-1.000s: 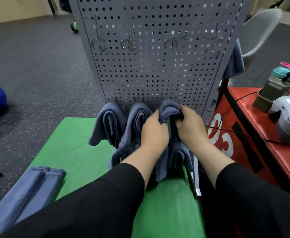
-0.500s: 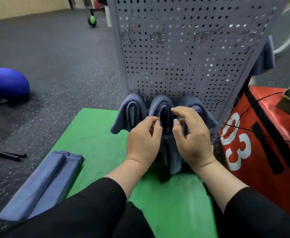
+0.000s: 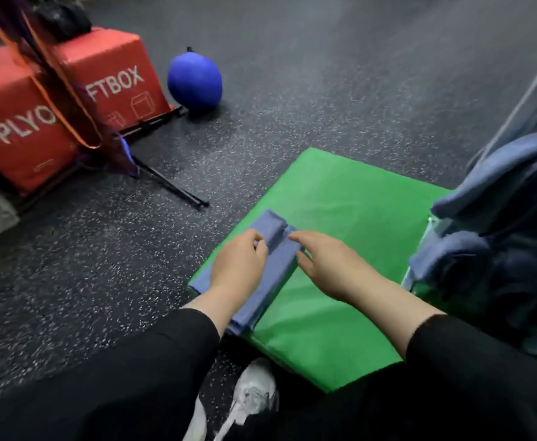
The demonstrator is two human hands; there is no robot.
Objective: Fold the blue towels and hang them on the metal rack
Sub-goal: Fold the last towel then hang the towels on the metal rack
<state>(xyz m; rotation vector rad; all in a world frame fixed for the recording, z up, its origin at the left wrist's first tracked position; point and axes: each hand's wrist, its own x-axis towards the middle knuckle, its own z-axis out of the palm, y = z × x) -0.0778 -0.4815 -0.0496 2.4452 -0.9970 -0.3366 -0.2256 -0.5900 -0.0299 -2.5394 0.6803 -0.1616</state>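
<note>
Even, moderately dim indoor light; soft shadows only. No glare. Motion blur throughout, strongest at right and top edges. Wide-angle bending toward corners.

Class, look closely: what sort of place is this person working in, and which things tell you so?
Probably a gym: speckled rubber floor, red padded jump boxes, a blue ball, and a green mat under the folded blue towel.
</note>
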